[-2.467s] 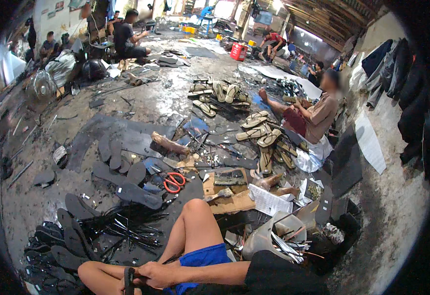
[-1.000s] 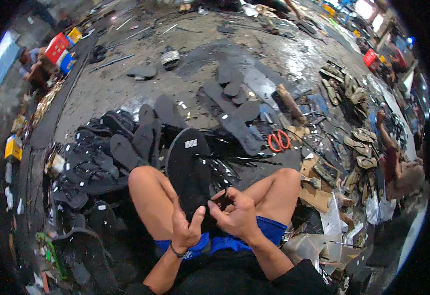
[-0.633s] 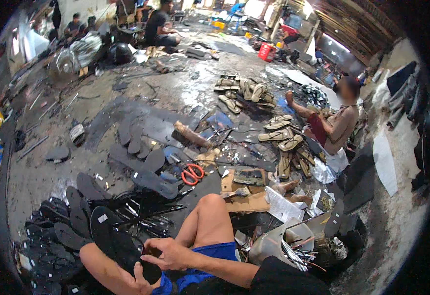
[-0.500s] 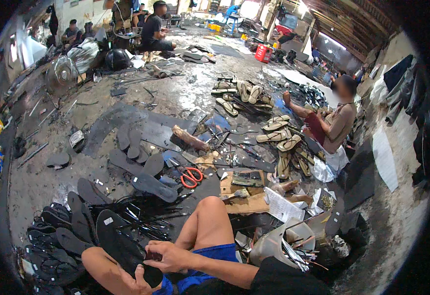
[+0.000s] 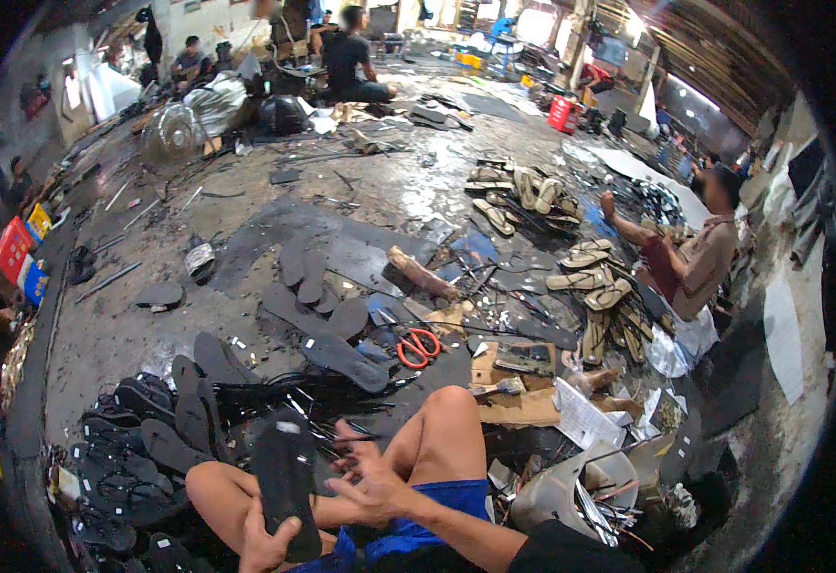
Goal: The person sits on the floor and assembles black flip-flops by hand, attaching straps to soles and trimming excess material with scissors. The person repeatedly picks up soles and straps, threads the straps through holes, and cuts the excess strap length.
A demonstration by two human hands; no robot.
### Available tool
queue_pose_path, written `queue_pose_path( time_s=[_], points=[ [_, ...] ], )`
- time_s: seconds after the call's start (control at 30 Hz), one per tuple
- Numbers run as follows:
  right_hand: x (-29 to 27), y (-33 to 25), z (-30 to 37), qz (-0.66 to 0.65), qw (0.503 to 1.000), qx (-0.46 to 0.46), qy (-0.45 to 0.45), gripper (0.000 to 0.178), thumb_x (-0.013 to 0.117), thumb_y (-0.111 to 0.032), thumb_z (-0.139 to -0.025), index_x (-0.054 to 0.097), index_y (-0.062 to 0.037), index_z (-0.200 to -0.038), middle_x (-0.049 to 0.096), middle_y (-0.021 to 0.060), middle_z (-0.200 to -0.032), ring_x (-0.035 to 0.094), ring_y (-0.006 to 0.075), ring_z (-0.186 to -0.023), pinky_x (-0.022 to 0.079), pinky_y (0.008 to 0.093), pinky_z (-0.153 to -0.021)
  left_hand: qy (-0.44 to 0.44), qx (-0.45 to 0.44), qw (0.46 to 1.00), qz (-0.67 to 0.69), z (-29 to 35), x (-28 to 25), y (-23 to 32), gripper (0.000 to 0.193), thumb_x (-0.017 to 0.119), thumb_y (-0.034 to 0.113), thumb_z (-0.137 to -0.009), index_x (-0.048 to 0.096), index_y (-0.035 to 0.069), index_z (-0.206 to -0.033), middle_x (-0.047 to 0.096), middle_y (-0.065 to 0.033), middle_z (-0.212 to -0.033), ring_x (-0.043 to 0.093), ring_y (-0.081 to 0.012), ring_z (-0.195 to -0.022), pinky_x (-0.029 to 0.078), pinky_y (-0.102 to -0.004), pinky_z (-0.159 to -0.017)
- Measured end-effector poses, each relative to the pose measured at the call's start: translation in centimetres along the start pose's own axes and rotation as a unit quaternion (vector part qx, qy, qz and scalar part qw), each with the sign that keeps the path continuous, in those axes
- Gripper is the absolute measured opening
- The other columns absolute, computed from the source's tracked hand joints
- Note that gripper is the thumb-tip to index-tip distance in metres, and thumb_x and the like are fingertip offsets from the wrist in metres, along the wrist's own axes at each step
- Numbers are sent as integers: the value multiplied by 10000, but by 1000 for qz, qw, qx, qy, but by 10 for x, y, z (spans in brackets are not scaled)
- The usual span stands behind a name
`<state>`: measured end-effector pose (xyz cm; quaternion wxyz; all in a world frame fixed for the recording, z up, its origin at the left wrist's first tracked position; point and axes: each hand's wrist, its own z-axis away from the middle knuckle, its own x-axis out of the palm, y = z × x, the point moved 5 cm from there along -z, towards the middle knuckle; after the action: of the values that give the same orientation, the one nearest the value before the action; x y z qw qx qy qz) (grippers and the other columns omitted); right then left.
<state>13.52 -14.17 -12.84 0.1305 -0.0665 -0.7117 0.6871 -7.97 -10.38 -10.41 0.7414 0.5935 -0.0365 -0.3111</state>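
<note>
Head view: we've got the black sole [image 5: 284,477] upright between our knees, left hand [image 5: 267,546] clamped on its bottom end, right hand [image 5: 372,480] open-fingered beside it, fitting straps probably.

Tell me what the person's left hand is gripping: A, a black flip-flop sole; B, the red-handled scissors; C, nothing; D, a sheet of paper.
A: the left hand clasps the lower end of the black flip-flop sole, held upright over the lap, while the red-handled scissors lie on the floor.
</note>
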Motion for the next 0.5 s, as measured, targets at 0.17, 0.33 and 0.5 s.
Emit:
queue_pose_path(
  time_s=[0.17,0.33,0.5],
  points=[
    [-43,0,-7,35,986,-124,-110,212,633,-85,-937,618,6,-1127,653,94,-1053,619,209,-987,488,340,-909,-154,10,984,-91,8,-5,-9,598,862,276,-751,604,-42,-1187,676,-138,-1082,637,-225,-1026,486,-358,-921],
    [-60,23,2,-320,913,200,155,276,584,-224,-1000,590,-18,-1183,622,46,-913,615,150,-801,507,292,-704,83,29,996,5,21,-46,-25,468,841,88,-728,624,-21,-1129,695,-84,-998,671,-190,-943,548,-310,-804],
    [-16,18,21,-5,996,89,11,227,676,-134,-924,666,-70,-1142,583,32,-801,574,127,-643,470,266,-564,333,-30,875,349,34,-19,-34,364,764,51,-755,636,0,-1092,683,-77,-992,667,-194,-871,565,-338,-763]
  ],
)
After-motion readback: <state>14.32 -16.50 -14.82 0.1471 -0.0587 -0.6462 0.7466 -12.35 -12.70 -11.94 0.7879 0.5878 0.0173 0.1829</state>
